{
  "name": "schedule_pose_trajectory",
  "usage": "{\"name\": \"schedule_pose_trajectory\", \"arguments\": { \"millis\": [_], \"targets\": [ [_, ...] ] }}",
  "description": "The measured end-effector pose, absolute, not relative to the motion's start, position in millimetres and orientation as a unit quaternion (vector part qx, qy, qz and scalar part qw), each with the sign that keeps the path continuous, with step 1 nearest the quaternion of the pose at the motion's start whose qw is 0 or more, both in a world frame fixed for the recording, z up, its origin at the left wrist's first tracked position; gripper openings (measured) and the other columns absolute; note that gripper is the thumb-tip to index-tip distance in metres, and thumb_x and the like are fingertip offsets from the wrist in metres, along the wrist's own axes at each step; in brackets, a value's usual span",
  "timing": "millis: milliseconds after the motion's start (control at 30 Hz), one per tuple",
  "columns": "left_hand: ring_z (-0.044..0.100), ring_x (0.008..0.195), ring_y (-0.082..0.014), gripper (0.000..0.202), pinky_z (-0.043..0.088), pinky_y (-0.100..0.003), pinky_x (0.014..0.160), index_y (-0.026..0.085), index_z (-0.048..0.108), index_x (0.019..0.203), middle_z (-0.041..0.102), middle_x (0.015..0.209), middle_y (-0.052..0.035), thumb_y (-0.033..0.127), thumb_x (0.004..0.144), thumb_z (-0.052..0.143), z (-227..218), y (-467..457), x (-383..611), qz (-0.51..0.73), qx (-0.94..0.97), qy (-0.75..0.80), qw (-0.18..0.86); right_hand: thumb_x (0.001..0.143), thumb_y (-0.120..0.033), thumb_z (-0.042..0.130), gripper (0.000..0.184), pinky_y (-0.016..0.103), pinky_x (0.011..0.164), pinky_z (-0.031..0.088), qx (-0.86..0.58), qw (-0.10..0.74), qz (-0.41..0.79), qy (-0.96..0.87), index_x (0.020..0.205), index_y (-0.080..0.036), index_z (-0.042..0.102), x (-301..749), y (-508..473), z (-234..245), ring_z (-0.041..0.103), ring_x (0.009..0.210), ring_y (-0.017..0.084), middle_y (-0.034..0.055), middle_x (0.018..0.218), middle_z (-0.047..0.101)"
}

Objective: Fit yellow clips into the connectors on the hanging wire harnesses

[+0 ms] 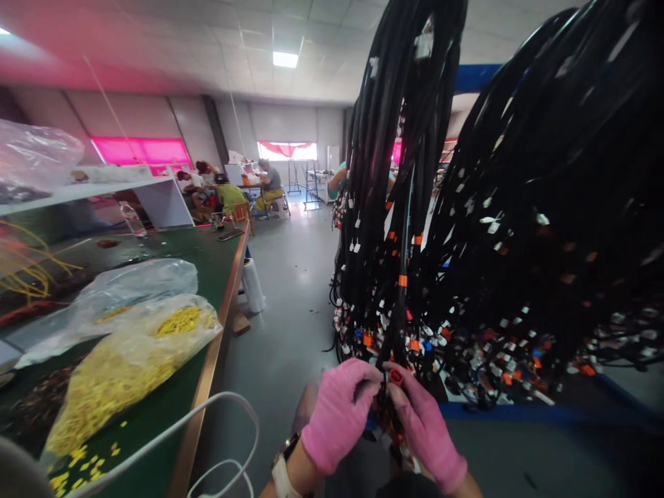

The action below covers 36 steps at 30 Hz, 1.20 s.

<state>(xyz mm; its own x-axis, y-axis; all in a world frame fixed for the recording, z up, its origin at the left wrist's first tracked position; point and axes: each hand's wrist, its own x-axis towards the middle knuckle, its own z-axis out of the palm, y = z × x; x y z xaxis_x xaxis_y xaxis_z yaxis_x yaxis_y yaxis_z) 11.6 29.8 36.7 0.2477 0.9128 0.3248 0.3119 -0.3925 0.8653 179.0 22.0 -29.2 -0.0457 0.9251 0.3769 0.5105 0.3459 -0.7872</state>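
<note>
Black cables fill the right half of the frame, running out past the top and right edges; toward the far right they darken until single strands cannot be made out, and their tagged lower ends blur together. A green table, cut off at the left edge, bears a clear bag of yellow pieces at lower left. The left hand, pink-gloved, is at lower centre, thumb and forefinger brought together on a thin black wire, though the fingertips hide much of the hold. Just beside it, the right hand, gloved alike, has thumb and forefinger clamped on a small red connector, whose open end shows while its sides are partly covered. What hangs between the wrists is too dark and blurred to tell.
</note>
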Motion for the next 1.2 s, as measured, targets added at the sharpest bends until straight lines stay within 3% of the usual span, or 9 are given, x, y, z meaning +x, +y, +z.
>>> {"name": "schedule_pose_trajectory", "arguments": {
  "millis": [133, 267, 533, 767, 967, 1200],
  "targets": [
    [0.055, 0.071, -0.01, 0.016, 0.043, -0.019, 0.069, 0.017, 0.062, 0.074, 0.064, 0.075, 0.0017, 0.008, 0.077, 0.049, 24.1, 36.9, 6.7, 0.44, 0.682, 0.438, 0.388, 0.09, -0.034, 0.035, 0.04, 0.037, 0.097, 0.042, -0.527, 0.39, 0.211, -0.725, 0.127, -0.02, 0.043, 177.1, 22.5, -19.0, 0.053, 0.113, 0.019, 0.01, 0.123, 0.058],
    [0.055, 0.073, -0.0108, 0.014, 0.044, -0.02, 0.07, 0.017, 0.062, 0.076, 0.064, 0.077, 0.0007, 0.011, 0.078, 0.049, 21.2, 40.9, 6.2, 0.439, 0.692, 0.421, 0.388, 0.087, -0.027, 0.037, 0.038, 0.039, 0.094, 0.044, -0.52, 0.35, 0.185, -0.757, 0.122, -0.018, 0.048, 174.9, 22.9, -13.9, 0.057, 0.108, 0.021, 0.0108, 0.119, 0.06],
    [0.058, 0.081, -0.0142, 0.018, 0.045, -0.026, 0.077, 0.019, 0.061, 0.087, 0.065, 0.085, -0.0008, 0.008, 0.079, 0.049, 13.9, 41.9, 11.6, 0.407, 0.788, 0.392, 0.246, 0.087, -0.025, 0.035, 0.038, 0.039, 0.089, 0.047, -0.477, 0.345, 0.152, -0.794, 0.12, -0.016, 0.051, 172.4, 23.1, -13.9, 0.058, 0.104, 0.022, 0.0119, 0.115, 0.062],
    [0.058, 0.073, -0.0143, 0.017, 0.047, -0.027, 0.07, 0.02, 0.06, 0.092, 0.065, 0.081, -0.0004, 0.012, 0.081, 0.05, 12.9, 40.0, 11.8, 0.385, 0.839, 0.362, 0.132, 0.087, -0.026, 0.033, 0.04, 0.037, 0.088, 0.047, -0.487, 0.333, 0.149, -0.793, 0.121, -0.012, 0.049, 172.8, 21.4, -11.8, 0.058, 0.104, 0.022, 0.0127, 0.115, 0.062],
    [0.058, 0.068, -0.0145, 0.012, 0.046, -0.026, 0.068, 0.019, 0.059, 0.081, 0.063, 0.073, -0.0003, 0.013, 0.081, 0.049, 17.8, 38.7, 13.6, 0.357, 0.859, 0.356, 0.091, 0.088, -0.026, 0.032, 0.038, 0.035, 0.083, 0.049, -0.486, 0.307, 0.131, -0.807, 0.118, -0.014, 0.051, 170.6, 20.0, -6.2, 0.061, 0.097, 0.021, 0.0122, 0.108, 0.064],
    [0.058, 0.068, -0.0148, 0.014, 0.045, -0.027, 0.067, 0.018, 0.06, 0.085, 0.063, 0.071, -0.0006, 0.013, 0.083, 0.047, 20.1, 36.6, 11.0, 0.379, 0.85, 0.359, 0.072, 0.087, -0.026, 0.032, 0.037, 0.036, 0.083, 0.049, -0.48, 0.308, 0.125, -0.811, 0.118, -0.018, 0.052, 166.2, 20.1, 2.3, 0.061, 0.096, 0.022, 0.0106, 0.106, 0.065]
  ]
}}
